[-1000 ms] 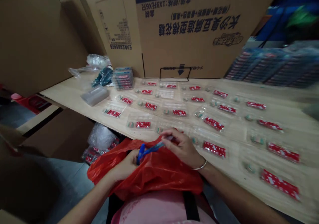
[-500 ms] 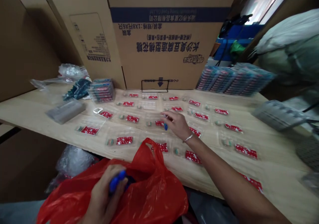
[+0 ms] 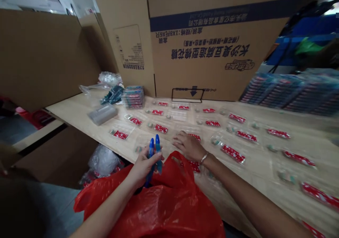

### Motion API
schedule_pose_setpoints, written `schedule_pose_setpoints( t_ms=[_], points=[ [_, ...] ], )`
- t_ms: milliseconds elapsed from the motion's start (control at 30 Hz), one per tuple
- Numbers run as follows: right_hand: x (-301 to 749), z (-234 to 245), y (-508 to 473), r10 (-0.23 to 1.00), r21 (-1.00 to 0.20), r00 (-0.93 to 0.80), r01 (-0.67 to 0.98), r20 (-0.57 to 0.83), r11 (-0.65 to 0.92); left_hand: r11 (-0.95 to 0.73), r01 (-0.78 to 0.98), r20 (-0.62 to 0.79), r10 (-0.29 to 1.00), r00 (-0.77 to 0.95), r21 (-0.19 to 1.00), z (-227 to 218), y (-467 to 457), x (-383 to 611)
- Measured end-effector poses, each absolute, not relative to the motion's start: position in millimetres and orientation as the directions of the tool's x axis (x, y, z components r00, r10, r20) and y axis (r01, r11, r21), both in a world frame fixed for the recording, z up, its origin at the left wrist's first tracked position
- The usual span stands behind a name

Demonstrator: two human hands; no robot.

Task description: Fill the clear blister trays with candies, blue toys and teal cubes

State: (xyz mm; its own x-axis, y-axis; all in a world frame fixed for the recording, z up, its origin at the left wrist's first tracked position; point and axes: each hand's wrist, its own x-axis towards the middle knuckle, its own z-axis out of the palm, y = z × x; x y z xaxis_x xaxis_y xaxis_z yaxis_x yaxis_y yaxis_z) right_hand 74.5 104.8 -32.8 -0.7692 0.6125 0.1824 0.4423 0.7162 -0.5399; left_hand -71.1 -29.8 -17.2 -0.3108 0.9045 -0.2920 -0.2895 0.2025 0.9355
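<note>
My left hand (image 3: pixel 145 165) is closed round slim blue pen-like sticks (image 3: pixel 150 156), at least two of them, their rounded tips pointing up. It is above a red plastic bag (image 3: pixel 161 202) at the table's near edge. My right hand (image 3: pixel 189 146) reaches over the near middle of the table, palm down, fingers bent and slightly apart, on or just above a clear plastic tray. Nothing shows in its fingers, though their undersides are hidden. Around it lie rows of clear trays, most with a red patterned packet (image 3: pixel 233 153) and a small greenish piece (image 3: pixel 215 141).
A large cardboard box (image 3: pixel 201 61) with a wire stand (image 3: pixel 187 96) before it closes off the back. Stacked filled packs (image 3: pixel 133 97) and empty clear trays (image 3: pixel 103 114) stand at left. More stacked packs (image 3: pixel 288 93) stand at right.
The view has swung left. My left hand has risen out of the red bag with the blue sticks. A blue piece seen at my right fingertips earlier no longer shows there.
</note>
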Motion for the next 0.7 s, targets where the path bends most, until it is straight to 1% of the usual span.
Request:
schedule_pose_setpoints(
  t_ms=[67,100,167,200,233,267,300,333,367,400,433,467,533,567,633,700],
  points=[
    [62.0,-28.7,93.5,0.583,-0.713,-0.788,0.291,0.2,0.638,0.197,-0.238,-0.267,0.913,-0.309,0.951,-24.0,-26.8,-71.9],
    [55.2,-27.1,89.7,0.572,-0.781,-0.795,0.224,0.199,0.583,0.192,-0.223,-0.257,0.915,-0.312,0.956,-27.3,-25.7,-72.9],
    [42.2,-25.2,88.1,0.586,-0.891,-0.791,0.126,0.176,0.437,0.189,-0.205,-0.251,0.907,-0.338,0.96,-33.3,-24.9,-75.4],
    [36.4,-24.8,90.1,0.602,-0.937,-0.785,0.087,0.145,0.339,0.195,-0.197,-0.255,0.901,-0.351,0.961,-35.7,-25.3,-76.7],
    [31.3,-24.6,93.5,0.606,-0.973,-0.789,0.051,0.1,0.227,0.203,-0.188,-0.259,0.897,-0.358,0.961,-37.6,-26.0,-77.9],
    [26.7,-24.7,98.0,0.58,-0.993,-0.813,0.022,0.051,0.118,0.21,-0.176,-0.261,0.898,-0.354,0.962,-38.8,-27.0,-79.1],
    [22.6,-25.0,103.0,0.524,-0.999,-0.852,0.006,0.011,0.031,0.216,-0.163,-0.26,0.903,-0.343,0.963,-39.4,-28.0,-80.3],
    [18.8,-25.7,108.3,0.453,-1.0,-0.891,0.005,-0.014,-0.021,0.218,-0.152,-0.258,0.907,-0.333,0.964,-39.2,-28.7,-82.1],
    [15.2,-26.9,113.7,0.396,-0.999,-0.918,0.012,-0.027,-0.04,0.222,-0.144,-0.259,0.907,-0.333,0.964,-38.4,-28.9,-84.8],
    [11.7,-28.8,119.1,0.376,-0.999,-0.926,0.018,-0.029,-0.033,0.227,-0.138,-0.263,0.897,-0.355,0.964,-37.0,-28.5,-89.0],
    [8.1,-31.2,124.4,0.408,-1.0,-0.913,0.022,-0.025,-0.012,0.225,-0.138,-0.262,0.876,-0.404,0.964,-35.0,-27.4,-94.8],
    [4.7,-34.3,129.5,0.488,-0.999,-0.872,0.039,-0.023,0.023,0.213,-0.143,-0.256,0.843,-0.472,0.966,-32.6,-25.7,-102.3],
    [-1.6,-41.9,138.3,0.686,-0.989,-0.727,0.112,-0.016,0.096,0.17,-0.169,-0.238,0.752,-0.614,0.971,-26.7,-20.9,-120.6],
    [-4.0,-45.9,141.5,0.755,-0.98,-0.656,0.158,-0.01,0.124,0.151,-0.198,-0.245,0.714,-0.655,0.969,-23.6,-18.4,-130.1],
    [-6.6,-52.5,144.1,0.811,-0.961,-0.585,0.226,-0.002,0.16,0.131,-0.308,-0.31,0.69,-0.654,0.942,-17.6,-14.0,-146.1],
    [-6.4,-55.2,141.1,0.811,-0.934,-0.581,0.251,0.064,0.253,0.129,-0.453,-0.398,0.717,-0.572,0.882,-13.2,-10.7,-154.7]
  ],
)
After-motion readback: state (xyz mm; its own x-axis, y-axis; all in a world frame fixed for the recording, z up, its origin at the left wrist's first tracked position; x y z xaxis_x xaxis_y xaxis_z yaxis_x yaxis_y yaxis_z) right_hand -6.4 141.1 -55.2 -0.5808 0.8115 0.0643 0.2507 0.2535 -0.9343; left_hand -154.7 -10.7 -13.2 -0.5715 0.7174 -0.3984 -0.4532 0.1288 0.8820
